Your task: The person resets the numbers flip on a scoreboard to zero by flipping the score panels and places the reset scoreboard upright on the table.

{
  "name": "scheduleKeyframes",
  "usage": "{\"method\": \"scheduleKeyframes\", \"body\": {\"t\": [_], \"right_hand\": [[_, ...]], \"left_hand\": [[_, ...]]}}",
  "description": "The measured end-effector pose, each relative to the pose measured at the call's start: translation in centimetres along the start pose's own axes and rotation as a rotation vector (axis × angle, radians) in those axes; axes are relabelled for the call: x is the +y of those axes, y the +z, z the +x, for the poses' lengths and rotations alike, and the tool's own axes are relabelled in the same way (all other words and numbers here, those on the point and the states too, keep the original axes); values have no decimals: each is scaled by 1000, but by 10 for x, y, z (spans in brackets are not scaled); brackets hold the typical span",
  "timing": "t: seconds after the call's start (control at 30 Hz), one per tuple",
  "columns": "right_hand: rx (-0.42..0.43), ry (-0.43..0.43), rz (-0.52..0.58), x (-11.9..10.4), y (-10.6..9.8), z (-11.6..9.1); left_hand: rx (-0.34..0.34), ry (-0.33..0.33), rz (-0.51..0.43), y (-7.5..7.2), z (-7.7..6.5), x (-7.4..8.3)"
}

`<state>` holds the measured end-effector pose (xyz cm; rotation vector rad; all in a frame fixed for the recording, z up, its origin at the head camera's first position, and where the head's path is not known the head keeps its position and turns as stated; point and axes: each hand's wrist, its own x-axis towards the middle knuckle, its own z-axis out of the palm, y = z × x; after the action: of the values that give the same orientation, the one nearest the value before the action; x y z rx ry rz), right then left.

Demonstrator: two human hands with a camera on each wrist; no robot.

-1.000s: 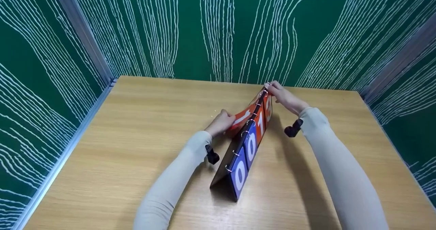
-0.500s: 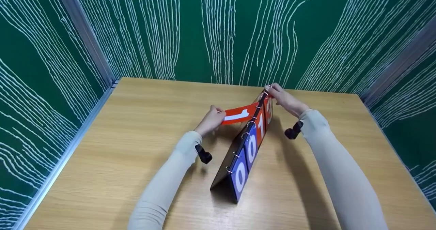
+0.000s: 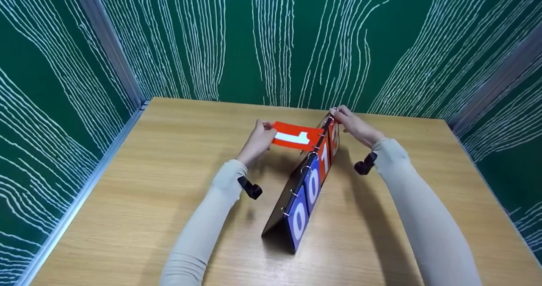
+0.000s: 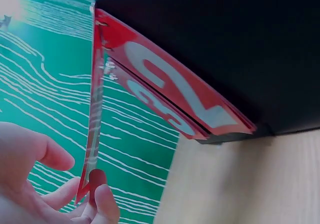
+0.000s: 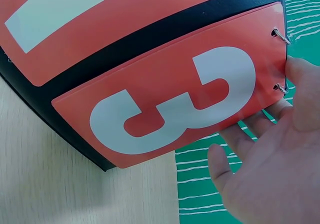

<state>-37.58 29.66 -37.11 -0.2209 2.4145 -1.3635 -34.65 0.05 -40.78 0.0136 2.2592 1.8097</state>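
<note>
A flip scoreboard (image 3: 277, 214) stands like a tent on the table, its ringed cards reading 0, 0, 1, 3 on the right-hand face. My left hand (image 3: 256, 142) holds the free end of a red card (image 3: 292, 135) marked 1, lifted out nearly level to the left of the rings. Seen edge-on in the left wrist view, that card passes between my fingers (image 4: 102, 199); red cards with a 2 (image 4: 210, 115) and a 3 hang behind it. At the far top corner my right hand (image 3: 358, 125) grips the scoreboard beside the red 3 card (image 5: 175, 109).
The wooden table (image 3: 190, 150) extends on both sides of the scoreboard. Green walls (image 3: 237, 40) with white wavy lines enclose its back and sides. A black wrist camera (image 3: 250, 188) sits on each sleeve.
My left hand has moved left and up, swinging the red 1 card away from the scoreboard's back to nearly level. My right hand has stayed on the far corner.
</note>
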Motion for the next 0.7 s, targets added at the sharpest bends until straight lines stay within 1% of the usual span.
{"method": "scheduleKeyframes", "body": {"t": [0.17, 0.27, 0.3, 0.5, 0.53, 0.7], "right_hand": [[14, 8, -2, 17, -4, 12], [14, 24, -5, 20, -5, 14], [12, 20, -6, 20, -5, 14], [-9, 0, 13, 0, 1, -2], [-13, 6, 16, -3, 2, -3], [-9, 18, 12, -4, 1, -2]], "left_hand": [[21, 95, -21, -4, -6, 11], [28, 146, -20, -5, -10, 19], [30, 175, -17, -4, -11, 21], [42, 323, -21, 1, -18, 34], [40, 336, -20, 2, -19, 35], [16, 435, -1, 7, -27, 45]]}}
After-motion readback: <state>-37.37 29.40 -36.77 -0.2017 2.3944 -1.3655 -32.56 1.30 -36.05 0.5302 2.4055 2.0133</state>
